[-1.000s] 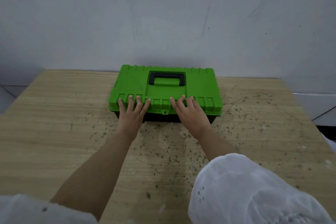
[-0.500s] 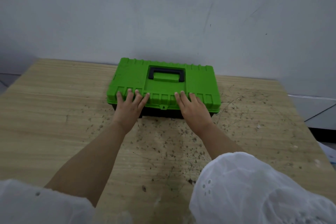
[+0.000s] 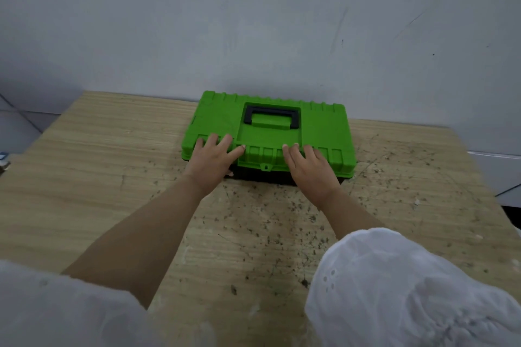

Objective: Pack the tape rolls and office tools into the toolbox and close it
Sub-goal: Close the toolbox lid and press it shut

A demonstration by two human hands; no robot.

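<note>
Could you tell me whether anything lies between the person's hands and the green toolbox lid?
Nothing visible does. The left hand and right hand rest directly on the front edge of the bright green plastic toolbox lid, either side of its small latch tab, and the lid sits down on the black base.

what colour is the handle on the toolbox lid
The handle is black with a green centre grip, set in the green lid. Head view, the only one, shows it.

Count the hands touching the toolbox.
2. The left hand rests on the toolbox lid's front-left edge; the right hand on its front edge, right of centre.
</note>
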